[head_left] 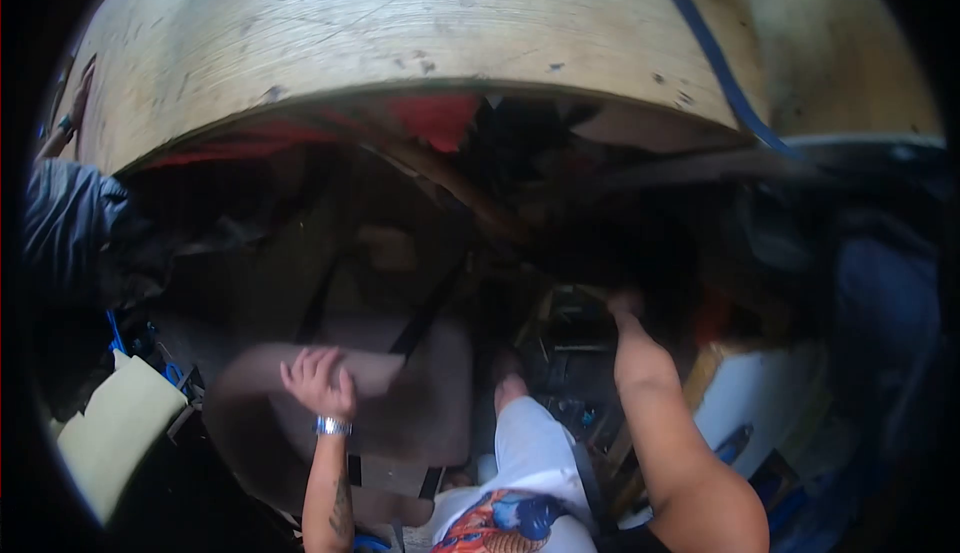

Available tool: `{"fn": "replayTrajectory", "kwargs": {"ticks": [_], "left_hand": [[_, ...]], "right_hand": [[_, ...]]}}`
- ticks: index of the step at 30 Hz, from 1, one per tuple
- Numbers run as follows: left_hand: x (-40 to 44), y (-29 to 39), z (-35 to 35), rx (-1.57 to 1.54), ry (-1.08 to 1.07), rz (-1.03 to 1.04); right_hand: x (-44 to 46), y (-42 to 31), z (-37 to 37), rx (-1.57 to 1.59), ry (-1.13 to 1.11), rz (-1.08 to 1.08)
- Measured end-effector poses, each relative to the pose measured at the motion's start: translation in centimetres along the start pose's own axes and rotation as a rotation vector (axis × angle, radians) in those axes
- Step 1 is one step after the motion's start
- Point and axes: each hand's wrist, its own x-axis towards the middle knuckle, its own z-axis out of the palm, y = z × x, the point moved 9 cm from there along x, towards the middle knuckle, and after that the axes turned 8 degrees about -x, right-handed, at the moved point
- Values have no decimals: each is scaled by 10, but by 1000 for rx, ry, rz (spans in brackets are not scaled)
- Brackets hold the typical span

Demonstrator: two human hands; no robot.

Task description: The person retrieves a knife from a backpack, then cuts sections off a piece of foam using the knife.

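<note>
My left hand, with a silver band on the wrist, is raised at the lower left. Its fingers are somewhat apart and nothing shows in them. Behind it is a blurred brown chair-like surface; I cannot tell whether they touch. My right arm extends into the shadow below the table. The right hand is small, dark and blurred, so its fingers and anything in them cannot be made out. It is near a dark frame-like object.
A wooden tabletop spans the top, with a blue strip at its right. Another person's sleeve and hand are at the left. Pale yellow material lies lower left. A light panel stands at the right.
</note>
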Motion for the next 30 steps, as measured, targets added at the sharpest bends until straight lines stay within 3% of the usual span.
{"fn": "replayTrajectory", "kwargs": {"ticks": [2,5,8,14,16,18,20,21,24,28,30], "left_hand": [[3,4,-3,-14,-30,-16],[5,-1,0,-35,-84,-45],[-4,-3,-2,-117,-96,-97],[-97,6,-20,-398,-117,-195],[-145,-8,-27,-588,-183,-291],[-187,-25,-39,-710,-114,-317],[-222,-39,-61,-899,-91,-367],[-232,-35,-88,-960,25,-327],[-245,-7,-145,-1194,112,-146],[-260,35,-210,-1207,-36,87],[-276,28,-200,-1150,-101,108]], "right_hand": [[-83,14,-40,217,-82,157],[-121,11,-30,315,35,82],[-186,28,-41,446,12,143],[-307,59,-27,899,216,-16],[-363,69,-33,1015,244,-136],[-416,78,-37,899,265,-271],[-508,72,-65,718,289,-548],[-549,67,-68,702,249,-662],[-664,40,-87,525,152,-1129],[-753,10,-90,373,174,-1444],[-779,-12,-76,189,196,-1545]]}}
